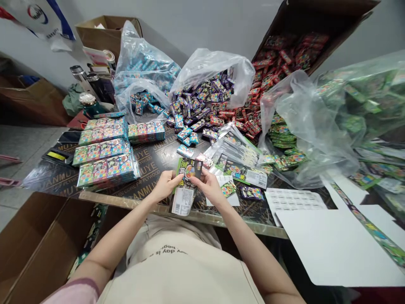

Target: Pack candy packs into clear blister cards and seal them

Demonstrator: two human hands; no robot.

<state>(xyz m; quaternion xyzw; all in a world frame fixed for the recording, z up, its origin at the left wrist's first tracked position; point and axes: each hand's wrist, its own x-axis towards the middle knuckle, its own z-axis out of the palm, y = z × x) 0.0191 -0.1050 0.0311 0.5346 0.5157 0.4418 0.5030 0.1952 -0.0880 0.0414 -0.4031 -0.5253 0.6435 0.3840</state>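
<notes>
Near the table's front edge, both hands grip a black-and-green printed packaging card (190,166) with a white barcode label on its lower part. My left hand (165,185) pinches its left side, thumb on top. My right hand (211,188) pinches the right side, with the thumb pressed on the printed face. Just right of my right hand lie a green-and-black small packet (228,188) on white paper and a purple packet (251,193). Beyond it, more flat printed packaging (237,145) is fanned out. Loose blue packets (184,134) lie farther back.
Stacked wrapped bundles (103,147) stand at the left. Behind are plastic bags of blue (148,63) and purple packets (205,90), and a tipped carton (329,21) spilling red ones. A bag of green packets (316,122), a label sheet (294,198) and white card (338,245) lie right.
</notes>
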